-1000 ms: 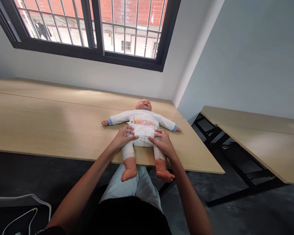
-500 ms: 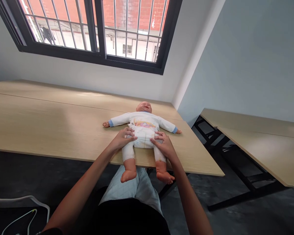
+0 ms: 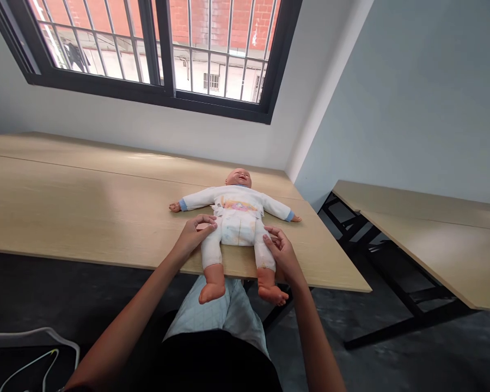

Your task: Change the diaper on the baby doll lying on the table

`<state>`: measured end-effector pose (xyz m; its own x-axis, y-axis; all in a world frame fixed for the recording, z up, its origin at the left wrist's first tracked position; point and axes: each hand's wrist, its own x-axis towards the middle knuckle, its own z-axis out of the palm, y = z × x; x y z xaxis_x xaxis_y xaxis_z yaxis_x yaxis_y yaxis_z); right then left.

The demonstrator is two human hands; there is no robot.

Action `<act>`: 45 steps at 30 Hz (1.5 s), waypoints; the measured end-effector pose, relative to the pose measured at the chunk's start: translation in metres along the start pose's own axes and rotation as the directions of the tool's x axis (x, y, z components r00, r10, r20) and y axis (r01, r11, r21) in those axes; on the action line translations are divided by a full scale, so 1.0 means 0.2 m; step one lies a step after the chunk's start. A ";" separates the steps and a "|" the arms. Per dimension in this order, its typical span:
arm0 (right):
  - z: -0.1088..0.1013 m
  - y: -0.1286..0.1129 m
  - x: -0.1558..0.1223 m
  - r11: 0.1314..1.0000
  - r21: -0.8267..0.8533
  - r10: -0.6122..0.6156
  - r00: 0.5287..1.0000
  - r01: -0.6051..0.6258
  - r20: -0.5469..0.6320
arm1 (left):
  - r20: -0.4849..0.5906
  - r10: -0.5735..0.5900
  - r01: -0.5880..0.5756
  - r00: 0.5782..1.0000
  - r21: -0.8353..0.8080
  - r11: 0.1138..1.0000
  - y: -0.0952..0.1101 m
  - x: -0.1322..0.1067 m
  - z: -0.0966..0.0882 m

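A baby doll [image 3: 237, 204] in a white top and a white nappy lies on its back on the wooden table [image 3: 85, 201], arms spread, feet hanging over the near edge. My left hand [image 3: 193, 235] rests beside the doll's hip with its fingers loosely curled and touching the nappy's side. Against the doll's other thigh lies my right hand [image 3: 282, 251], fingers bent and nothing gripped that I can make out.
A second wooden table [image 3: 424, 228] on a black frame stands to the right, with a gap of dark floor between. A barred window [image 3: 159, 49] is above the far wall. A white cable and frame [image 3: 32, 354] lie at lower left. My lap is under the table edge.
Both hands have slid off the front of the nappy, outward and toward me, to the doll's hips and thighs. The doll has stayed in place.
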<state>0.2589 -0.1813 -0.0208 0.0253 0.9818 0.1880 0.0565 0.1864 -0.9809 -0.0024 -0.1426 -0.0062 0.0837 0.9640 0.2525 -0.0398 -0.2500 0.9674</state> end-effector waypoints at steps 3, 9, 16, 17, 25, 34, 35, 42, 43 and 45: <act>-0.01 0.01 -0.01 1.000 0.018 0.013 1.000 -0.013 -0.013 | -0.046 -0.017 0.017 0.999 0.001 1.000 -0.02 -0.01 -0.01; -0.03 0.01 -0.02 0.999 -0.051 0.002 0.995 -0.007 -0.097 | -0.069 -0.073 0.074 0.995 0.008 0.997 0.00 -0.06 -0.03; -0.02 0.01 -0.04 0.997 -0.072 -0.050 0.989 0.040 -0.140 | -0.014 -0.067 0.067 0.998 0.003 0.998 0.02 -0.11 -0.05; -0.03 0.01 -0.04 0.997 -0.063 -0.054 0.990 0.046 -0.133 | 0.002 -0.067 0.067 0.998 0.003 0.998 0.02 -0.11 -0.05; -0.06 0.03 -0.06 0.996 -0.076 -0.049 0.995 0.043 -0.083 | 0.093 -0.048 0.045 0.995 0.030 0.999 0.02 -0.17 -0.11; -0.08 0.00 -0.07 0.970 -0.220 -0.101 0.995 0.100 0.008 | 0.114 -0.041 0.035 0.993 0.052 0.998 0.01 -0.17 -0.10; -0.08 -0.01 -0.07 0.968 -0.227 -0.107 0.994 0.108 0.017 | 0.115 -0.043 0.037 0.992 0.057 0.998 0.01 -0.17 -0.09; -0.07 0.00 -0.07 0.972 -0.212 -0.097 0.995 0.100 0.023 | 0.104 -0.057 0.050 0.993 0.066 0.997 0.01 -0.18 -0.10; -0.07 0.00 -0.07 0.974 -0.205 -0.092 0.996 0.094 0.022 | 0.103 -0.060 0.054 0.993 0.067 0.996 0.02 -0.18 -0.10; -0.07 0.01 -0.08 0.977 -0.196 -0.083 0.996 0.084 0.014 | 0.101 -0.065 0.058 0.993 0.070 0.996 0.02 -0.18 -0.10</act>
<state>0.2726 -0.1966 -0.0245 0.0065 0.9634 0.2679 0.2526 0.2577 -0.9326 -0.0249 -0.1772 -0.0112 0.1863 0.9641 0.1892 0.0354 -0.1990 0.9794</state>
